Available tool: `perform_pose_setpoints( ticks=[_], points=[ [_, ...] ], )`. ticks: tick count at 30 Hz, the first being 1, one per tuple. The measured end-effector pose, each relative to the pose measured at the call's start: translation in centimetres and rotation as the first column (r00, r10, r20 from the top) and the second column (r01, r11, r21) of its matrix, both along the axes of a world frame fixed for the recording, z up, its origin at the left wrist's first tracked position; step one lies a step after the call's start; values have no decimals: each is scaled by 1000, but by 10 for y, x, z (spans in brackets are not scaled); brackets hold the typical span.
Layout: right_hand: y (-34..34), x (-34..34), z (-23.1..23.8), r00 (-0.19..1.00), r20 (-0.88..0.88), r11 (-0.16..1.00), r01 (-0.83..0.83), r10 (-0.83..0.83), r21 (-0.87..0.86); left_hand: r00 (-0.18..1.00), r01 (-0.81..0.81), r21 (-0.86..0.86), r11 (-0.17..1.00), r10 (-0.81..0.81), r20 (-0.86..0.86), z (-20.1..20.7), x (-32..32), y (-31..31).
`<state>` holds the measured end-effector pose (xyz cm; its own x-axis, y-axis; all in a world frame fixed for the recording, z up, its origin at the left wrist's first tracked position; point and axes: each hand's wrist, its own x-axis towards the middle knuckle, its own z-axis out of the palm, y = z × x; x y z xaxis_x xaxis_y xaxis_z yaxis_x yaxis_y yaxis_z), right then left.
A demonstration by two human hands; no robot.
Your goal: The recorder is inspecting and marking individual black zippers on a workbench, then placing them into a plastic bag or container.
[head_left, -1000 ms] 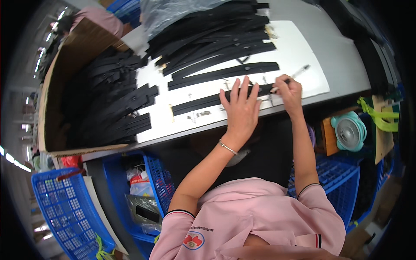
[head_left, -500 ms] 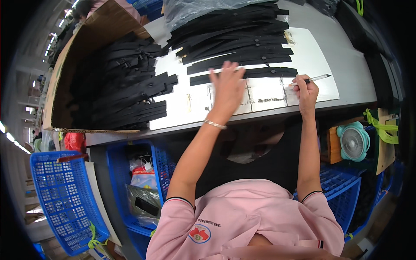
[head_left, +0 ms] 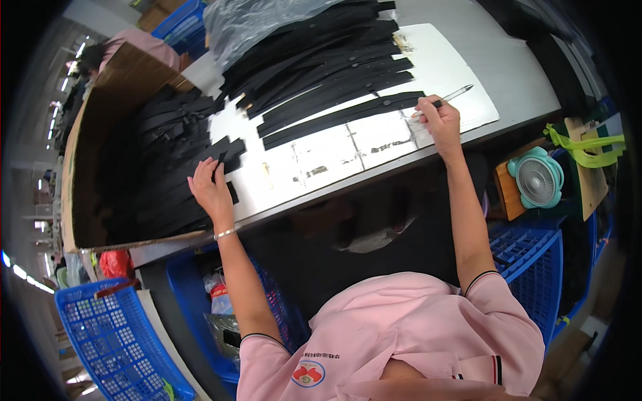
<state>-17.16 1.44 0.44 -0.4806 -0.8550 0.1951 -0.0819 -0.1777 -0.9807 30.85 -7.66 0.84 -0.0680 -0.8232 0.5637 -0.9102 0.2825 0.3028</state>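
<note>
My left hand (head_left: pixel 212 194) is at the right side of a pile of black fabric strips (head_left: pixel 157 177) in an open cardboard box (head_left: pixel 124 73). Its thumb and forefinger close on the end of one strip. With my right hand (head_left: pixel 441 127) I grip a clear-barrelled pen (head_left: pixel 459 92), its shaft slanting up to the right. That hand rests at the right end of the nearest laid-out black strip (head_left: pixel 341 120). Beneath lies a white board (head_left: pixel 468 100) with dark ruled lines and smudges. More strips with small round dots lie in rows farther back.
Clear plastic sheeting (head_left: pixel 247 30) covers the far strips. Blue baskets (head_left: pixel 120 341) stand below the table at left and right. A teal fan (head_left: pixel 536 177) is at the right, by a yellow-green ribbon (head_left: pixel 588 150). Another person in pink (head_left: pixel 134 43) sits beyond the box.
My left hand has moved from the laid-out strips leftward to the pile in the box. My right hand stays at the strip's end with the pen. The whole view has tilted.
</note>
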Motion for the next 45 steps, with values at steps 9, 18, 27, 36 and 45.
perform_pose_setpoints(
  ticks=[9, 18, 27, 36, 45],
  points=[
    [14, 30, 20, 984, -163, 997, 73, -72, 0, 782, 601, 190, 777, -521, -342, 25, -196, 50],
    [50, 52, -8, 487, -860, 982, -22, -154, -188, 732, 659, 153, 736, -581, -356, 13, -271, 54],
    [60, -10, -15, 299, -934, 981, 85, -194, -176, 892, 425, 93, 900, -399, -211, 5, -202, 70],
    [58, -1, -26, 360, -901, 970, 109, -242, -217, 978, 202, 259, 944, -207, -11, -2, -147, 124],
    [59, 0, -21, 301, -930, 974, 150, -210, -172, 980, 201, 307, 930, -190, -66, -4, -128, 118]
  ],
)
